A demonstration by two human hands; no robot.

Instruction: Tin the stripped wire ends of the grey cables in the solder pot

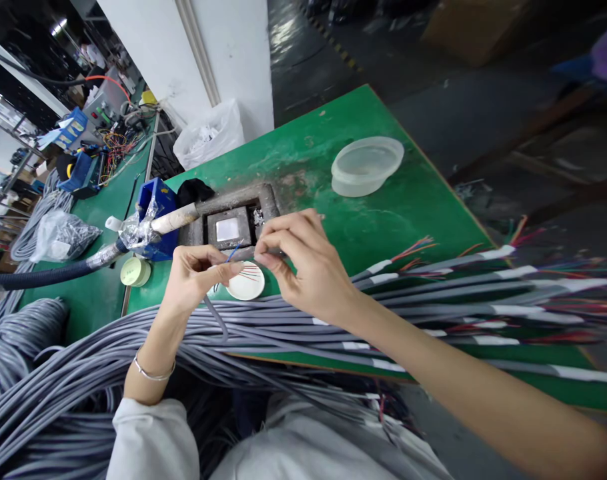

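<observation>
My left hand (198, 277) is closed in a pinch around the end of a grey cable (216, 317). Thin wires (251, 271), some of them red and dark, fan out to the right of its fingertips, and a blue one points up. My right hand (303, 260) is just to the right of the wire tips, its fingers curled together; what they hold, if anything, is hidden. Under the wires lies a round white dish (246, 288). Behind both hands is a dark-framed solder pot (243, 223) with a shiny square of metal (227, 229) in it.
A bundle of grey cables (283, 320) crosses the green table (308, 147) in front. An extraction hose nozzle (176, 219) rests by a blue bin (158, 200). A clear plastic tub (366, 167) stands at the back right, a small round tin (135, 272) at left.
</observation>
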